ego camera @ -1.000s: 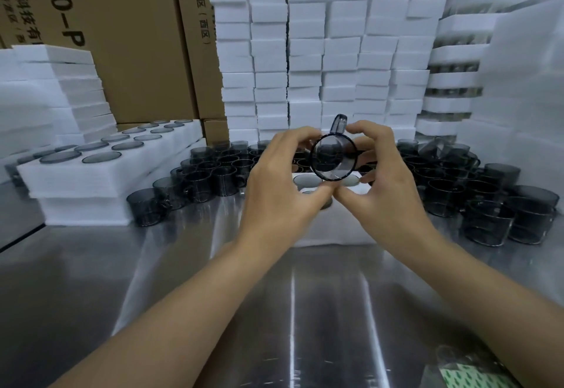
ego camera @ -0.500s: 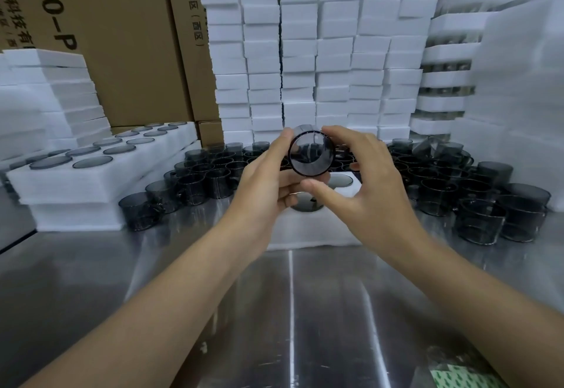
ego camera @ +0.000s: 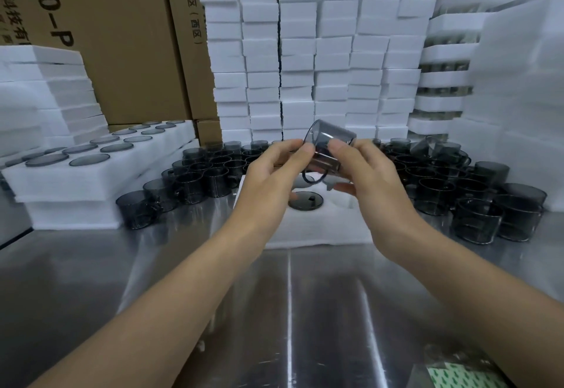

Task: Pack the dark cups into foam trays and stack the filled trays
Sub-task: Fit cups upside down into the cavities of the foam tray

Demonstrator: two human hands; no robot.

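Dark cup (ego camera: 332, 139) tilted above foam tray (ego camera: 320, 230), pinched between left hand (ego camera: 268, 177), right hand (ego camera: 373, 174).

Smoky grey cups (ego camera: 439, 195), white foam trays (ego camera: 320, 228)

The big cardboard box (ego camera: 106, 51) at the left reads "4.0-P" (running sideways, start cut off), with 科技有 at its edge. The narrower box (ego camera: 186, 60) beside it shows 发区(西区).

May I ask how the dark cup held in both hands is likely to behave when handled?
The dark cup looks thin-walled and see-through, so probably light yet rigid. Its round wall suggests it would roll if laid sideways. The glossy surface may be slippery.
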